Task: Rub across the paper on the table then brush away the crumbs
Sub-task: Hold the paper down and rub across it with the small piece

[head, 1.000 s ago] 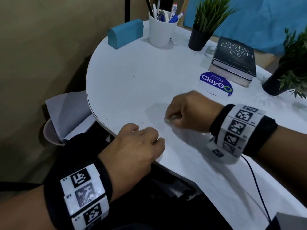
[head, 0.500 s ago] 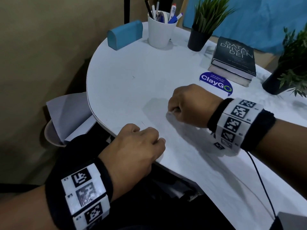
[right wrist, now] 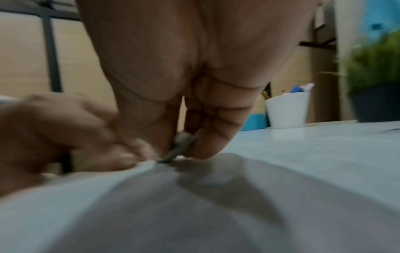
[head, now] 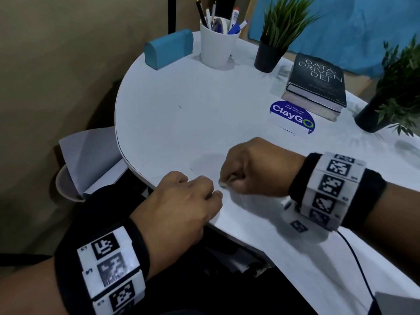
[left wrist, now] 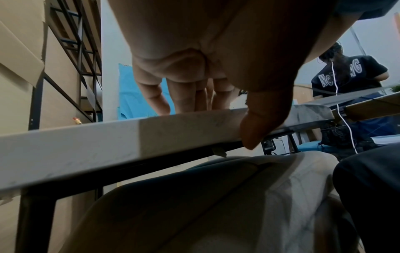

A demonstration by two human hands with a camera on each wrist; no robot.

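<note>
— While the right hand (head: 254, 169) works, what does it hold?

— A small grey-white eraser (right wrist: 180, 147), pinched between thumb and curled fingers (right wrist: 213, 130), its lower edge touching the white sheet of paper (head: 261, 214). The sheet lies flat at the near edge of the round white table (head: 181, 114), hard to tell from the tabletop.

— And the left hand (head: 181, 201)?

— Its fingers lie on the sheet beside the eraser, thumb (left wrist: 257, 123) hooked over the table's edge. It steadies the sheet and grips nothing between the fingers, which are loosely bent.

— Stage of the task?

— In my judgement, the rubbing step. No crumbs can be made out; the right wrist view is blurred.

— Risks?

— Three. A hard stroke away from the steadying hand could buckle or tear the sheet; in the right wrist view it already looks ridged near the eraser. The sheet sits at the table's edge, so a slackened left hand could let it slide off. Brushing toward the person would send crumbs onto the lap.

— Legible writing?

— The black hardback book (head: 318, 80) reads "DATA DRIVEN DEI". The blue-and-white sticker (head: 293, 117) reads "ClayGO", with small print above it that appears to say "Let's keep our pantries clean". The white pen cup (head: 217, 46), teal case (head: 169, 48) and potted plants (head: 270, 51) show no lettering.
</note>
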